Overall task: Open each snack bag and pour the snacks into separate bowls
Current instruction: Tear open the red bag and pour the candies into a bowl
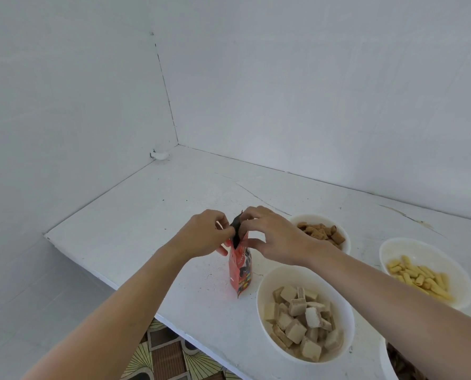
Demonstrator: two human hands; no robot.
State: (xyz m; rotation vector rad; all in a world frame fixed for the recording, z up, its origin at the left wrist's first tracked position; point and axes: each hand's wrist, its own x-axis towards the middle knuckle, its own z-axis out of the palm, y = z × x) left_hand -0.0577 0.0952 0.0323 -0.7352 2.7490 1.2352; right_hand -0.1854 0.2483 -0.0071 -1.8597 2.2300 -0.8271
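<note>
White table (135,215). A person's left grip (201,234) pinches the top left edge of an upright red bag (241,270) standing near the table's front. The right grip (275,237) pinches the opposite edge, and the dark mouth gapes between them. To the right are a wafer bowl (261,294), a brown-snack bowl (318,216) and a yellow-stick bowl (393,242).

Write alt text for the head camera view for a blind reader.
The left hand and right hand pinch the top of an upright red snack bag on a white table. Beside it, white bowls hold beige wafer cubes, yellow sticks and brown pillow-shaped snacks.
</note>
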